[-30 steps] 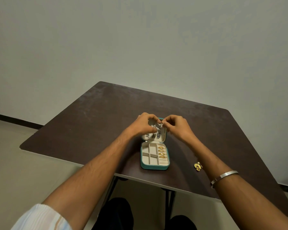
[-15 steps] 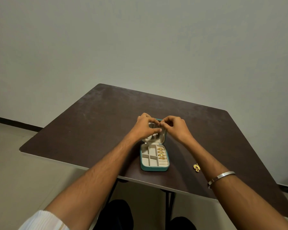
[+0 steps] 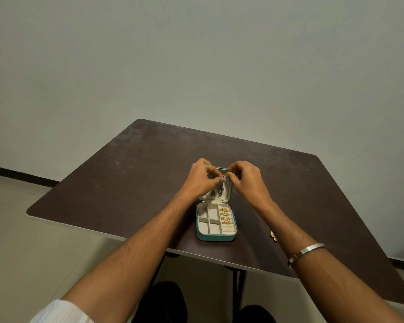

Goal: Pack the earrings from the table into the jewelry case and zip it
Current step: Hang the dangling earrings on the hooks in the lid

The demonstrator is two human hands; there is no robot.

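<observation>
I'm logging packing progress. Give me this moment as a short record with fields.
case: teal jewelry case, open, lid upright
base: four gold rings in the right-hand slots
lid: dark earrings hanging inside
hands: left hand and right hand pinch something small at the lid's top
table: gold earring unpacked

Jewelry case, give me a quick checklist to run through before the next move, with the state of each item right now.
1. Jewelry case open, lid upright: ok.
2. Left hand and right hand pinching at the lid's top edge: ok.
3. Silver earring fastened in the lid: cannot tell, fingers hide the hook.
4. Gold rings seated in the ring rolls: ok.
5. All earrings packed: not ok, gold earring lies on the table.
6. Case zipped: not ok.
</observation>
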